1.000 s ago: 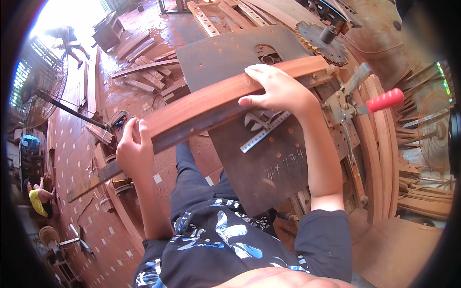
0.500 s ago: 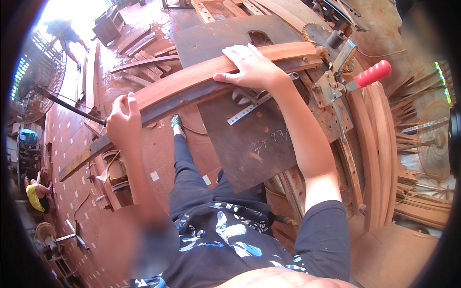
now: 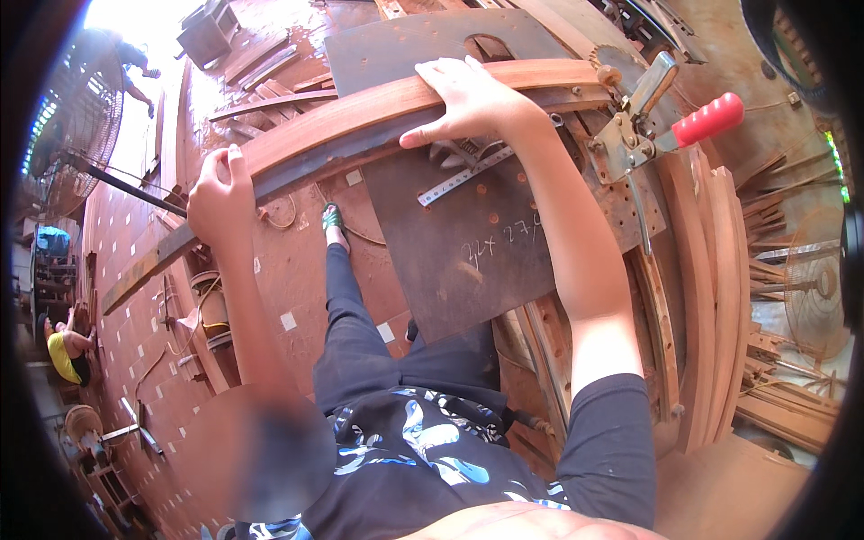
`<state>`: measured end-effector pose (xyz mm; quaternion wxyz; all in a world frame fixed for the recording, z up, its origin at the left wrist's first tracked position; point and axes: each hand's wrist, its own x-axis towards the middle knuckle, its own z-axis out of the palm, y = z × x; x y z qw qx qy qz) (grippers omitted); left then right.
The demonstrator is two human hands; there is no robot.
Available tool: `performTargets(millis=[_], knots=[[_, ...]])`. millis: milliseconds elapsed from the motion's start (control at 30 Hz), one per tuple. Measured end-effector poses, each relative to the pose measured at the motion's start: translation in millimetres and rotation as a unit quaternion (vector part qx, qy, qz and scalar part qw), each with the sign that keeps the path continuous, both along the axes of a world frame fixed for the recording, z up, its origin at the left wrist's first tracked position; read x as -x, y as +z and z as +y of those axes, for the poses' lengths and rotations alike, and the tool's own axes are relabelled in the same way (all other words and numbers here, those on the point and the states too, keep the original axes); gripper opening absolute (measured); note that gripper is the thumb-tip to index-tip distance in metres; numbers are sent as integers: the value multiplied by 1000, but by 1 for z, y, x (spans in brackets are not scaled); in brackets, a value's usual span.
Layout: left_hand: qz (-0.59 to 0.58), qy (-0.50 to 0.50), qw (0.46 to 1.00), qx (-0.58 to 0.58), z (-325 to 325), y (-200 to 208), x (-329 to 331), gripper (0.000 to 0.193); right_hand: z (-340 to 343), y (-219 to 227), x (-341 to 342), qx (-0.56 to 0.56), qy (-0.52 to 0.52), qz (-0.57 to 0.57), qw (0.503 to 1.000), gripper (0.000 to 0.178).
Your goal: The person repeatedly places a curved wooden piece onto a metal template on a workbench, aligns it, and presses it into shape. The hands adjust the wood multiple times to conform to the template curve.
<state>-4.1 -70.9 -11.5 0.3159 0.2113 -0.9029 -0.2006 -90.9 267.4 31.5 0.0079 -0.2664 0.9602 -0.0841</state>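
A long, curved reddish wooden plank point(image 3: 360, 110) lies along a dark curved jig point(image 3: 355, 151), crossing the dark metal table plate point(image 3: 423, 261). My left hand point(image 3: 221, 196) is closed around the left end of the plank and jig. Farther right, my right hand point(image 3: 477, 103) spans the plank, its fingers over the far edge and its thumb on the near side. A toggle clamp with a red handle point(image 3: 708, 120) is mounted at the jig's right end. Close behind that end shows a toothed circular saw blade point(image 3: 605, 59). Under my right wrist lies a marked steel rule point(image 3: 463, 178).
Curved wooden pieces point(image 3: 711, 297) stand stacked on the right. Loose boards point(image 3: 270, 67) lie on the tiled floor beyond the table. A standing fan point(image 3: 76, 126) is at the far left, near a person; another person in yellow point(image 3: 65, 351) crouches lower down.
The whole view has shifted, so table, plank and clamp appear higher. Both hands keep about the same places on the plank. The person at far upper left has changed posture.
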Motion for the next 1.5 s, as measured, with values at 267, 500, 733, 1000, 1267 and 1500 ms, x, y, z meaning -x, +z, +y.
performTargets(millis=[267,500,733,1000,1267,1500], knots=[[-19,-2,1000,7,-4,3,-3,44,-3,10,-8,15,2,26,1000,118],[-41,5,999,16,-6,4,2,48,-1,6,-6,43,9,79,996,116],[-43,7,999,26,-14,-1,7,51,-8,15,-14,19,-19,36,999,121],[-59,4,998,24,-13,2,14,48,-1,7,-12,42,1,95,995,112],[-117,-16,993,23,-12,10,13,54,-16,-4,-7,40,-11,124,991,123],[-126,-43,991,-5,-2,21,4,52,-13,2,-14,32,-33,96,994,122]])
